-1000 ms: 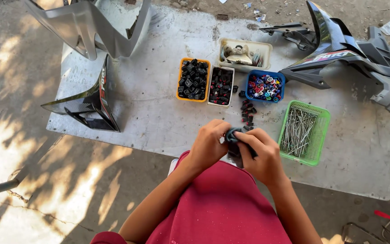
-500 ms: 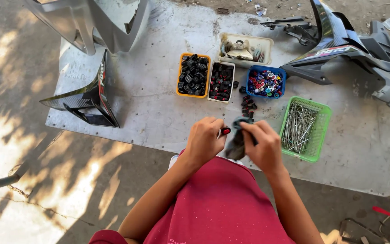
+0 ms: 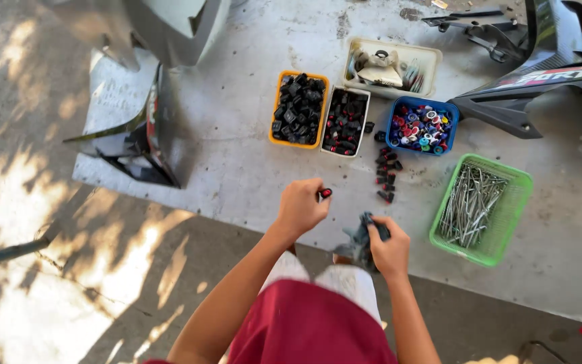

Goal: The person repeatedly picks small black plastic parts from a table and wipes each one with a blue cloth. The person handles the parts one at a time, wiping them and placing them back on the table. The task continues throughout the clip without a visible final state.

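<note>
Concrete floor, sun-dappled at left; grey board [image 3: 237, 175] laid on it as work surface; dark fairing panel [image 3: 144, 145] at its left edge; left hand [image 3: 301, 205] pinching small black-and-red part [image 3: 325, 193] above the board; right hand [image 3: 389, 246] closed round dark grey part [image 3: 362, 239]; loose clips [image 3: 386, 175] just beyond; green basket [image 3: 483, 209] of metal rods at right.

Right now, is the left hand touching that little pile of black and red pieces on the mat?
Apart. The head view shows bare mat between the left hand, pinching a small red-and-black piece, and the pile.
</note>
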